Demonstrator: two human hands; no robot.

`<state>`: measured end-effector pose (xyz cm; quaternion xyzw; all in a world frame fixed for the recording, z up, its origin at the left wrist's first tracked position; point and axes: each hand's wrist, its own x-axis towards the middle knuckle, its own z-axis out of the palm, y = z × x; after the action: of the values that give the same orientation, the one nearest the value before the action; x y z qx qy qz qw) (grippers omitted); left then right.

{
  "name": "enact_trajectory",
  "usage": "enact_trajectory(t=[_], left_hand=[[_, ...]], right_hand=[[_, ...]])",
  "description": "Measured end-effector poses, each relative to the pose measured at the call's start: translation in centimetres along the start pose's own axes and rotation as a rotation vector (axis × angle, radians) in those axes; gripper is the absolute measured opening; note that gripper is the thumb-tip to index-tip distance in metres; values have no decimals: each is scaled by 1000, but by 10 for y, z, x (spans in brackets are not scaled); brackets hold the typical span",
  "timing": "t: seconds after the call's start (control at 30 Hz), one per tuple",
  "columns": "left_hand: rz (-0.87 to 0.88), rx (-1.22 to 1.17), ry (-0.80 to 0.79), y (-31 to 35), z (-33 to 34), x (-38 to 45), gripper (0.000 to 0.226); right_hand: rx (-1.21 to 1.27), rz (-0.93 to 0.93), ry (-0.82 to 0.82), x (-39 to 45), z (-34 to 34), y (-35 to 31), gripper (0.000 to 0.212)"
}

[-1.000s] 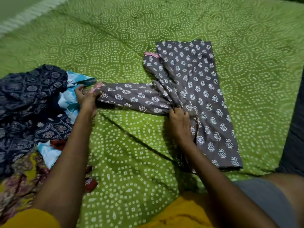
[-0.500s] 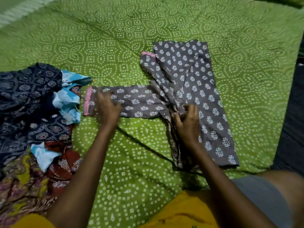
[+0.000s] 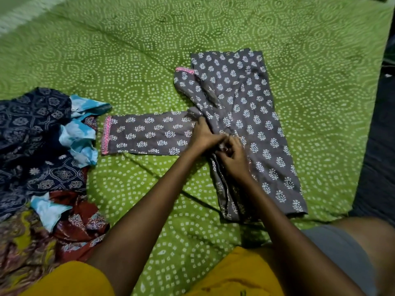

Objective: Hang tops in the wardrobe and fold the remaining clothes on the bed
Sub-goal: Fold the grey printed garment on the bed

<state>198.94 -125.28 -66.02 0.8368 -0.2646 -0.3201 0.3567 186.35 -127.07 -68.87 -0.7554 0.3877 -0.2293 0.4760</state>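
Two hands gathering the grey top's armpit seam

Our left hand (image 3: 204,135) and right hand (image 3: 234,158) pinch the grey printed top (image 3: 252,116) on the bed (image 3: 149,50); next we should fold the outstretched sleeve (image 3: 147,135) across the body.

Bare forearms; mustard-yellow short sleeves (image 3: 70,278); grey shorts (image 3: 346,259).

Dim room light, soft picture

My forearms throw faint shadows on the bedspread (image 3: 277,28); its far left corner smears into blur, its right edge drops into darkness, my fingertips blur a little, and the wide lens bows the pattern outward.
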Motion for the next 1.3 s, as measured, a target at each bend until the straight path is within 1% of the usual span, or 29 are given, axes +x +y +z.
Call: enact_trajectory(t=[0.03, 0.07, 0.1, 0.2, 0.27, 0.3, 0.37, 0.47, 0.53, 0.6, 0.63, 0.7, 0.73, 0.77, 0.8, 0.83, 0.87, 0.9, 0.97, 1.0, 1.03, 1.07, 1.13, 1.17, 1.2, 1.27, 1.3], left_hand=[[47, 182, 39, 0, 3, 2, 66], [69, 291, 96, 1, 2, 4, 65], [82, 336, 158, 2, -2, 7, 63], [152, 349, 353, -3, -28, 23, 57], [143, 297, 479, -15, -56, 32, 52], [120, 253, 550, -21, -70, 33, 47], [5, 105, 682, -42, -102, 35, 39], [-227, -164, 800, -87, -144, 34, 35], [-316, -365, 851, -115, -165, 32, 26], [-339, -642, 807, -130, -178, 28, 9], [-339, -746, 773, -131, -183, 26, 9], [-341, -875, 698, -124, -190, 19, 16], [-341, -905, 674, -118, -191, 16, 17], [-335, -909, 692, -113, -193, 13, 18], [-311, -889, 733, -111, -194, 9, 19], [-299, -816, 773, -114, -194, 4, 18], [-302, -721, 786, -123, -193, -1, 13], [-302, -618, 774, -130, -189, -9, 8], [-309, -393, 728, -147, -185, -18, 30], [-313, -296, 720, -149, -185, -20, 33], [-312, -229, 729, -148, -186, -22, 34], [-306, -189, 750, -145, -188, -22, 34], [-321, -141, 793, -140, -189, -26, 36], [-333, -110, 794, -142, -189, -29, 37], [-347, -56, 774, -146, -186, -32, 38], [-361, 63, 711, -151, -182, -36, 41], [-364, 78, 691, -151, -183, -34, 45]], right_hand=[[-116, -41, -14, -3, 3, 0, 28], [-200, -78, -10, -6, 6, 3, 28], [-263, -108, 3, -10, 7, 4, 26], [-358, -154, 30, -14, 8, 9, 20], [-388, -155, 22, -12, 9, 9, 21], [-396, -149, 19, -12, 9, 8, 20], [-407, -150, 20, -14, 9, 7, 18], [-458, -109, 33, -9, 11, -1, 22], [-536, -120, 26, 1, 13, -9, 26], [-607, -194, -18, 11, 17, -18, 25], [-642, -231, -53, 18, 19, -20, 23], [-683, -296, -116, 29, 25, -27, 19], [-676, -344, -128, 33, 26, -32, 17], [-660, -416, -116, 37, 27, -37, 15], [-627, -497, -63, 40, 26, -39, 14], [-594, -556, -3, 41, 25, -40, 15], [-583, -584, 18, 39, 22, -37, 17], [-588, -579, -29, 36, 21, -32, 16], [-621, -481, -159, 32, 20, -21, 17], [-633, -424, -216, 32, 19, -17, 18], [-623, -404, -238, 33, 18, -16, 19], [-598, -422, -236, 35, 17, -17, 18], [-560, -517, -199, 32, 16, -21, 16], [-572, -543, -216, 30, 16, -22, 18], [-597, -523, -276, 28, 17, -22, 21], [-613, -392, -416, 25, 14, -24, 29], [-596, -327, -447, 28, 13, -26, 33]])
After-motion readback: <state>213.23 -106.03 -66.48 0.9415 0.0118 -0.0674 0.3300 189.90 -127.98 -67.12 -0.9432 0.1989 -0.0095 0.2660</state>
